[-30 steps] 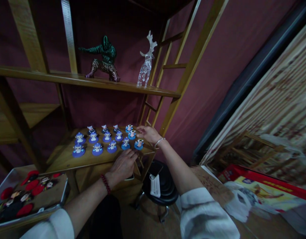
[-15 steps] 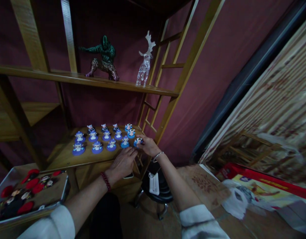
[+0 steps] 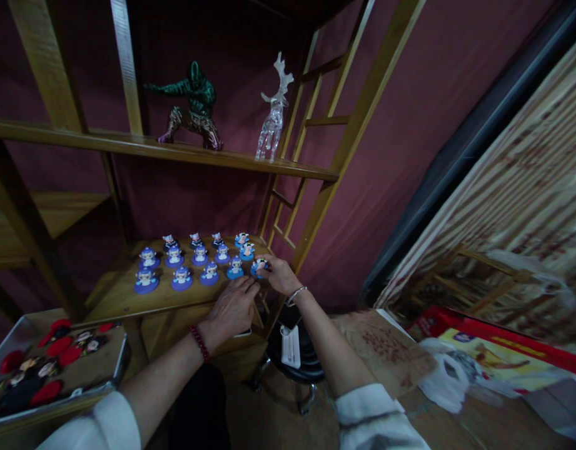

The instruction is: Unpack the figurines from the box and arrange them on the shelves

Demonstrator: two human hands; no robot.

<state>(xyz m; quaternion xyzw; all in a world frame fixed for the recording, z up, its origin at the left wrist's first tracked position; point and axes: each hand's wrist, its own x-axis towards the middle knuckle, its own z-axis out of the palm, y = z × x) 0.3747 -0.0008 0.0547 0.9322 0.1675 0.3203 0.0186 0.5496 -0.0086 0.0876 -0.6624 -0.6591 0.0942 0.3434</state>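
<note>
**Two Hands at the Rows of Blue-Based Figurines**

At far left, a metal-rimmed tray (image 3: pixel 57 402) sits low, loaded with flat red discs (image 3: pixel 57 356) and small cartoon figures lying loose; beside it, the left hand (image 3: pixel 231 306) rests at the front edge of a pale wooden shelf (image 3: pixel 114 300), its fingers loosely parted and, as far as one can tell, holding nothing. On that shelf stand small cartoon figurines on round blue bases (image 3: pixel 181 278), lined up in tidy rows, the wide bases apparently what keeps them upright; the right hand (image 3: pixel 281 276) is at the right end of those rows, its fingertips closed on one blue-based figurine (image 3: pixel 258 267). Higher up, a green-and-bronze warrior statuette (image 3: pixel 194 103) and a clear deer ornament (image 3: pixel 273 115) stand on an upper wooden shelf (image 3: pixel 128 145), seemingly for display. Below, a round black stool (image 3: pixel 297 369) carries a white packet (image 3: pixel 290 347); at far right lies a red-edged printed box (image 3: pixel 480 334), its writing too small to read.
</note>
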